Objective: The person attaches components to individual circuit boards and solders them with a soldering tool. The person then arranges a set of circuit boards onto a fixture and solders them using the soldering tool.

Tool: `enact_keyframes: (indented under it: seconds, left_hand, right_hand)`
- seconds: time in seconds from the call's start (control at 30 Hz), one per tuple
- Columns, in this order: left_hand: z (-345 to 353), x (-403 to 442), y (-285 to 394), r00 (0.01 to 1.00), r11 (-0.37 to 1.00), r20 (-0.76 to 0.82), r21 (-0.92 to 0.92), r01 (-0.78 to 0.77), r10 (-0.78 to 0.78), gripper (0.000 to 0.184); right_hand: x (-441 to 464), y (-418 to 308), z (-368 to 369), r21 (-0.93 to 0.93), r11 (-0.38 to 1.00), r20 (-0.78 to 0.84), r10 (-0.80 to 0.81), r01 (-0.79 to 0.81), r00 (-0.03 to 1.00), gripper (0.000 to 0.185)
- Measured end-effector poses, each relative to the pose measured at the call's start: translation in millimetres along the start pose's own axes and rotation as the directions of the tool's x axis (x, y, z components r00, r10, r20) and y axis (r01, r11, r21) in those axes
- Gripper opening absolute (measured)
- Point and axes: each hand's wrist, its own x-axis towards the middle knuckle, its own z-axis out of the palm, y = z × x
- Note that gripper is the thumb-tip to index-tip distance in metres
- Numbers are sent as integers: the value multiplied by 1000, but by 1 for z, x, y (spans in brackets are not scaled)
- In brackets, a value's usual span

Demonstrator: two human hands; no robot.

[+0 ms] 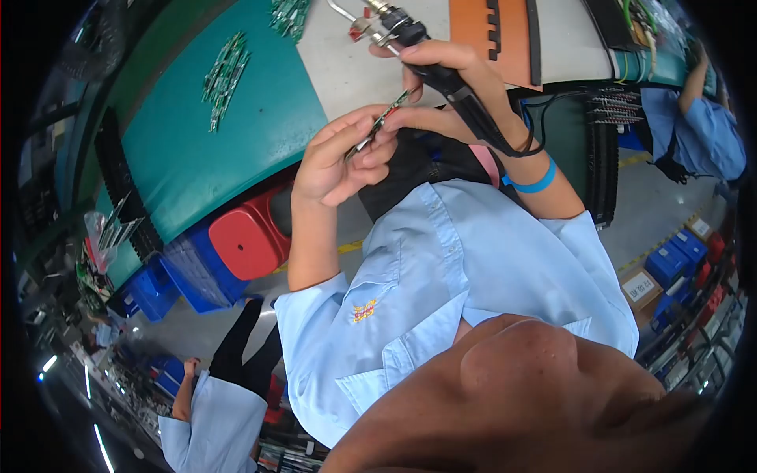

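Observation:
My left hand (337, 158) is closed, its fingertips pinching a slim green circuit board (380, 124) held at a slant above the table's front edge. In my right hand (465, 87) lies a black-handled soldering iron (453, 88), its metal front pointing up and away from me. A bent metal tube is fixed beside that front part. My right thumb and a fingertip also reach the upper end of the board. A blue band circles my right wrist. The iron's very tip is cut off by the top edge of the view.
Several slim boards (226, 77) lie piled on the green mat (268, 130), with another pile (290, 17) farther back. An orange panel (473, 35) is at the right. A black cable (540, 118) loops by my wrist. A red stool (248, 240) and blue bins stand left. Other people are nearby.

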Motion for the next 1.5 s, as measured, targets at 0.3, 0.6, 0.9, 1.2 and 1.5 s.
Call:
enact_keyframes:
  seconds: [0.3,0.6,0.9,1.2,1.5]
  left_hand:
    - [1,-10,4,997,986,-37,152,74,-69,30]
    - [8,-5,-6,953,905,-51,330,-268,300,29]
    - [13,-1,-1,875,821,-98,410,-398,473,30]
    - [14,-2,-3,872,816,-104,419,-398,478,31]
    - [16,-3,-3,870,810,-116,441,-386,478,33]
  right_hand:
    - [0,4,-11,-3,1000,190,-30,31,981,75]
    - [-3,-12,-16,-34,999,-69,-28,26,997,50]
    - [-29,-58,-32,-223,975,146,32,1,989,41]
    - [-29,-51,-22,-282,960,181,53,0,982,39]
    - [-30,-51,-23,-288,958,197,69,-10,978,41]
